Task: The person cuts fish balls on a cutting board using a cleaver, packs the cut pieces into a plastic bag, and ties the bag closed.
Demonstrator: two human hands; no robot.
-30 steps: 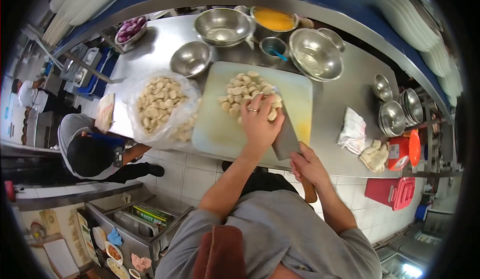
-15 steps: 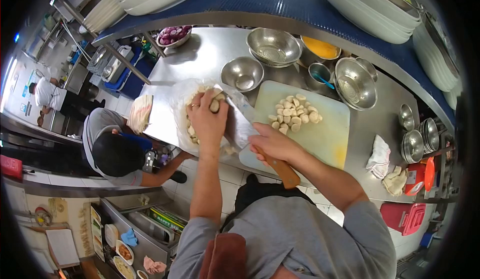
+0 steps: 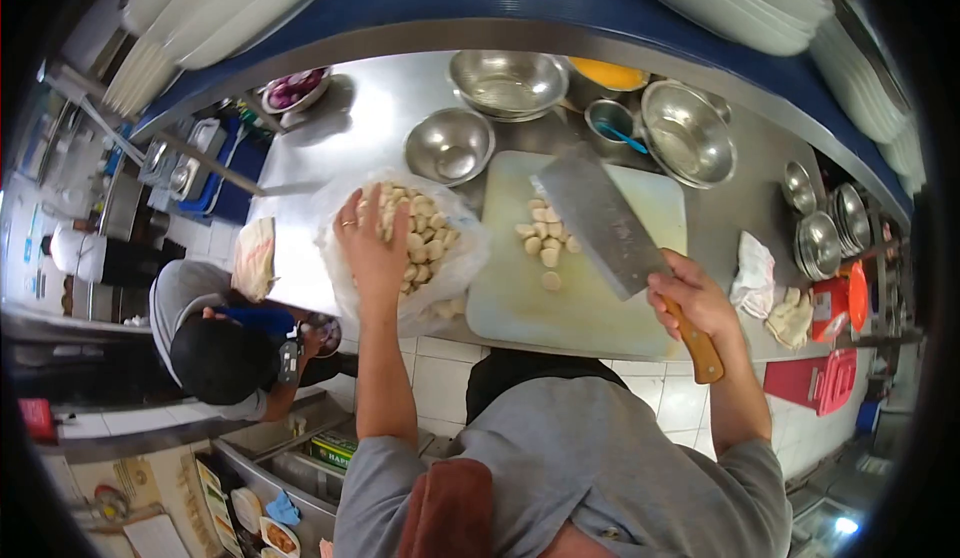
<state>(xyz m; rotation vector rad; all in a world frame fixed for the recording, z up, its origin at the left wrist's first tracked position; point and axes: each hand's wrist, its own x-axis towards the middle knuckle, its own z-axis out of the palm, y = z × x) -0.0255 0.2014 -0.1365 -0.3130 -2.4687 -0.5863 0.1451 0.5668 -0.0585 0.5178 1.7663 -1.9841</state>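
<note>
My left hand [image 3: 377,253], with a ring on one finger, rests fingers apart on the left side of a heap of round pale pieces [image 3: 428,244] in a clear plastic bag [image 3: 465,248]. In my right hand [image 3: 694,303] is the wooden handle of a wide cleaver [image 3: 598,220]. Its blade is over the cutting board [image 3: 510,308], hiding part of a smaller group of the pale pieces [image 3: 546,235]. One piece [image 3: 551,281] lies apart, nearer to me.
Metal bowls [image 3: 450,147] stand behind the bag and board, one small pot [image 3: 610,123] holding a blue utensil. White cloths [image 3: 753,276] lie at the right. A co-worker [image 3: 220,353] is at the left. A shelf with plates [image 3: 730,3] hangs over the table's back.
My left hand has gone from the cleaver's blade to the left side of the bag's heap. The cleaver has swung right, from the bag to above the board.
</note>
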